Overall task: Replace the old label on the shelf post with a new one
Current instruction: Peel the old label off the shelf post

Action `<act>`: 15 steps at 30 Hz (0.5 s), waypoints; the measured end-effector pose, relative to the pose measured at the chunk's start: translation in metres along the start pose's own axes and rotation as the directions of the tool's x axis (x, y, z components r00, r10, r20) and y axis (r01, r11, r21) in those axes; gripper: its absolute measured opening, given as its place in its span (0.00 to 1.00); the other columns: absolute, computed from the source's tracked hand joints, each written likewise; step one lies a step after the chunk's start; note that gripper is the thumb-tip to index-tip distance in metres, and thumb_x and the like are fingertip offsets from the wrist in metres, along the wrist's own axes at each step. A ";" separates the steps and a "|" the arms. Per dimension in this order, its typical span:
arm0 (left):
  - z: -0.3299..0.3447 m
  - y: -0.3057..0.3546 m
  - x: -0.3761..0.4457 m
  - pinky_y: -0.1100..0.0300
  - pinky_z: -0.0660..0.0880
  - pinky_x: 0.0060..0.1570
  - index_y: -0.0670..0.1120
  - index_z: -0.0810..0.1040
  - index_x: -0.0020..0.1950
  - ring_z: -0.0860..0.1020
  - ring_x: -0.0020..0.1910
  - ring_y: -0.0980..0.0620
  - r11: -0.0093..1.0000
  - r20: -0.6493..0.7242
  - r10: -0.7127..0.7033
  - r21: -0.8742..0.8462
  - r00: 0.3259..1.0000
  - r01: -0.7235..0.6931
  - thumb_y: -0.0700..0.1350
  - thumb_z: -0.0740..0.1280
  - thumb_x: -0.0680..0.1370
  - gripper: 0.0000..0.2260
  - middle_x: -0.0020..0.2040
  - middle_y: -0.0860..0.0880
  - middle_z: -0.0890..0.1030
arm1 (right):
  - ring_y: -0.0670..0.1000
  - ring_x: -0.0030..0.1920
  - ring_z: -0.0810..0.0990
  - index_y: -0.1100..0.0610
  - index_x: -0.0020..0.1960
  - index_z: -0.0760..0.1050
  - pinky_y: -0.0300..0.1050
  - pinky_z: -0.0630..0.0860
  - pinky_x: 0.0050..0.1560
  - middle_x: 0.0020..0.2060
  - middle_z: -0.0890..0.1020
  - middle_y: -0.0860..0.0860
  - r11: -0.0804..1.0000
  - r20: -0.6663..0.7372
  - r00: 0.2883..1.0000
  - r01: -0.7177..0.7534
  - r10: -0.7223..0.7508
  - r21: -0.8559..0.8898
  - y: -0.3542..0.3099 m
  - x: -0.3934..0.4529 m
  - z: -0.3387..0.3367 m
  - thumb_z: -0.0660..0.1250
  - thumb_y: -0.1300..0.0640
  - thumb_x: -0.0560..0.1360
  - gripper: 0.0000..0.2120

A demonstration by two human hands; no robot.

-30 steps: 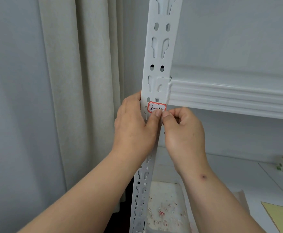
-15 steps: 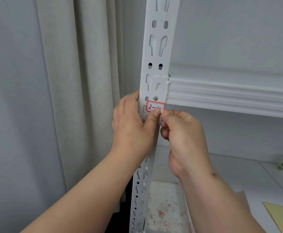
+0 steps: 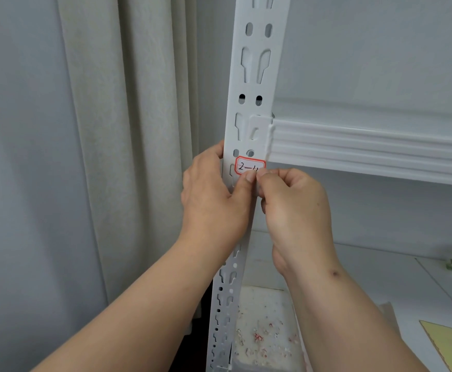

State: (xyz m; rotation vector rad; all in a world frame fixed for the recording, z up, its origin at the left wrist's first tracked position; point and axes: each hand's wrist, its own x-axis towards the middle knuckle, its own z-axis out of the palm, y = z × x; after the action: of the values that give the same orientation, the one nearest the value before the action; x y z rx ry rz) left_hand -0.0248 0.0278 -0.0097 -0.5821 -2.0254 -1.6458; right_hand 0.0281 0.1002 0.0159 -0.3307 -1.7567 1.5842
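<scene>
Peeling the old label off the shelf post, centre of frame

The tall white perforated metal shelf post (image 3: pixel 249 108) is braced by the left hand (image 3: pixel 214 200), its fingers curled round the post's left edge, thumb pressing just under the small red-bordered white paper label marked "2-4" (image 3: pixel 250 166). The right hand (image 3: pixel 297 210), fingers curled in, seems to pinch the label's lower edge; best peeled slowly and flat, so the paper likely comes off whole.
</scene>
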 end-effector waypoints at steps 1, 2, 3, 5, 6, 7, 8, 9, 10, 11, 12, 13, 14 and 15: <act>0.000 0.000 0.000 0.48 0.67 0.68 0.53 0.71 0.67 0.69 0.68 0.52 1.000 -0.001 0.000 0.006 1.000 0.000 0.55 0.64 0.72 0.24 0.64 0.54 0.76 | 0.42 0.21 0.67 0.54 0.30 0.72 0.35 0.64 0.27 0.20 0.73 0.43 0.999 0.012 1.000 -0.023 0.022 0.050 -0.001 0.000 0.001 0.66 0.60 0.73 0.13; 0.000 0.000 0.000 0.48 0.67 0.68 0.53 0.71 0.67 0.69 0.68 0.52 1.000 0.000 0.001 0.010 1.000 -0.001 0.55 0.63 0.72 0.24 0.64 0.54 0.75 | 0.42 0.21 0.66 0.54 0.28 0.71 0.34 0.63 0.26 0.19 0.72 0.43 0.994 0.024 0.999 -0.047 0.045 0.103 -0.002 0.000 0.001 0.66 0.62 0.73 0.15; -0.001 0.000 0.000 0.48 0.66 0.68 0.53 0.71 0.67 0.69 0.68 0.52 1.000 0.002 0.001 0.013 1.000 -0.001 0.55 0.63 0.72 0.24 0.65 0.54 0.75 | 0.42 0.21 0.66 0.54 0.28 0.71 0.33 0.63 0.26 0.20 0.72 0.43 0.986 0.035 0.997 -0.069 0.065 0.151 -0.002 0.000 0.001 0.65 0.63 0.73 0.16; -0.001 0.000 -0.001 0.47 0.66 0.68 0.53 0.71 0.67 0.69 0.68 0.52 1.000 0.003 0.004 0.013 1.000 -0.004 0.55 0.63 0.72 0.24 0.65 0.54 0.75 | 0.42 0.22 0.67 0.55 0.28 0.72 0.34 0.64 0.27 0.22 0.74 0.43 0.971 0.044 0.995 -0.095 0.087 0.219 -0.001 -0.001 0.000 0.66 0.62 0.74 0.16; -0.001 0.000 0.000 0.47 0.66 0.68 0.54 0.71 0.67 0.69 0.68 0.52 1.000 0.003 0.003 0.013 1.000 -0.003 0.55 0.63 0.72 0.24 0.65 0.54 0.75 | 0.42 0.22 0.68 0.55 0.30 0.72 0.34 0.65 0.27 0.23 0.74 0.44 0.964 0.044 0.995 -0.097 0.089 0.246 0.000 -0.003 0.000 0.66 0.62 0.74 0.14; -0.001 0.000 0.000 0.47 0.67 0.68 0.54 0.71 0.67 0.69 0.68 0.52 1.000 0.005 0.002 0.014 1.000 -0.002 0.55 0.64 0.72 0.24 0.65 0.54 0.75 | 0.42 0.23 0.68 0.56 0.32 0.73 0.34 0.66 0.28 0.24 0.74 0.45 0.959 0.041 0.995 -0.094 0.086 0.268 0.001 -0.004 0.000 0.66 0.62 0.75 0.13; -0.001 -0.001 0.000 0.47 0.67 0.68 0.54 0.71 0.67 0.69 0.68 0.52 1.000 0.008 0.002 0.016 1.000 -0.002 0.55 0.64 0.72 0.24 0.65 0.54 0.75 | 0.43 0.24 0.69 0.57 0.33 0.73 0.34 0.67 0.28 0.24 0.75 0.45 0.957 0.031 0.996 -0.085 0.080 0.276 0.003 -0.005 -0.001 0.66 0.61 0.75 0.12; -0.001 -0.001 0.001 0.47 0.67 0.68 0.53 0.71 0.67 0.69 0.68 0.52 1.000 0.010 0.001 0.018 1.000 -0.001 0.55 0.64 0.71 0.24 0.65 0.54 0.75 | 0.43 0.24 0.69 0.57 0.34 0.74 0.35 0.67 0.29 0.25 0.75 0.45 0.960 0.016 0.997 -0.074 0.072 0.272 0.004 -0.006 -0.001 0.66 0.61 0.75 0.10; -0.001 -0.001 0.002 0.47 0.67 0.68 0.53 0.71 0.67 0.69 0.68 0.52 1.000 0.011 0.000 0.019 1.000 -0.001 0.55 0.64 0.71 0.24 0.65 0.54 0.75 | 0.43 0.25 0.69 0.57 0.35 0.74 0.35 0.67 0.29 0.25 0.76 0.45 0.963 -0.002 0.998 -0.066 0.069 0.260 0.006 -0.007 -0.001 0.66 0.60 0.75 0.10; -0.002 0.000 0.002 0.48 0.67 0.68 0.53 0.71 0.67 0.69 0.68 0.52 1.000 0.010 -0.002 0.017 1.000 0.002 0.55 0.63 0.71 0.24 0.65 0.54 0.75 | 0.43 0.25 0.70 0.57 0.35 0.74 0.35 0.67 0.30 0.24 0.76 0.44 0.966 -0.018 0.997 -0.063 0.070 0.250 0.007 -0.007 -0.001 0.66 0.59 0.75 0.10; -0.002 0.000 0.002 0.48 0.66 0.69 0.53 0.71 0.67 0.68 0.68 0.52 1.000 0.012 -0.006 0.014 1.000 0.006 0.55 0.63 0.71 0.24 0.65 0.54 0.75 | 0.43 0.25 0.70 0.56 0.36 0.74 0.35 0.68 0.30 0.24 0.77 0.43 0.969 -0.030 0.997 -0.065 0.074 0.240 0.007 -0.007 0.000 0.66 0.57 0.75 0.10; -0.002 0.001 0.001 0.48 0.66 0.69 0.53 0.71 0.67 0.68 0.68 0.53 1.000 0.013 -0.009 0.007 1.000 0.009 0.55 0.63 0.71 0.24 0.65 0.54 0.75 | 0.42 0.25 0.71 0.56 0.36 0.73 0.35 0.68 0.29 0.24 0.77 0.43 0.973 -0.039 0.997 -0.062 0.072 0.222 0.008 -0.006 0.000 0.67 0.55 0.75 0.10; -0.002 0.001 0.001 0.48 0.66 0.69 0.53 0.71 0.67 0.68 0.68 0.53 1.000 0.013 -0.012 -0.001 1.000 0.012 0.56 0.63 0.72 0.24 0.65 0.54 0.75 | 0.42 0.24 0.71 0.56 0.36 0.74 0.35 0.68 0.29 0.24 0.77 0.43 0.981 -0.046 0.997 -0.053 0.063 0.189 0.007 -0.005 0.001 0.67 0.53 0.75 0.10; -0.002 0.001 0.002 0.48 0.66 0.69 0.52 0.71 0.67 0.68 0.69 0.53 1.000 0.010 -0.013 -0.008 1.000 0.013 0.56 0.63 0.72 0.24 0.65 0.54 0.75 | 0.42 0.24 0.71 0.56 0.37 0.74 0.35 0.69 0.29 0.25 0.78 0.44 0.988 -0.052 0.998 -0.037 0.045 0.150 0.007 -0.004 0.002 0.68 0.52 0.74 0.10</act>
State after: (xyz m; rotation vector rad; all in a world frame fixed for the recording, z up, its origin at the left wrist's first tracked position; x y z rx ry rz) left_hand -0.0255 0.0263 -0.0078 -0.5821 -2.0344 -1.6624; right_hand 0.0278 0.0980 0.0083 -0.3367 -1.5887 1.7090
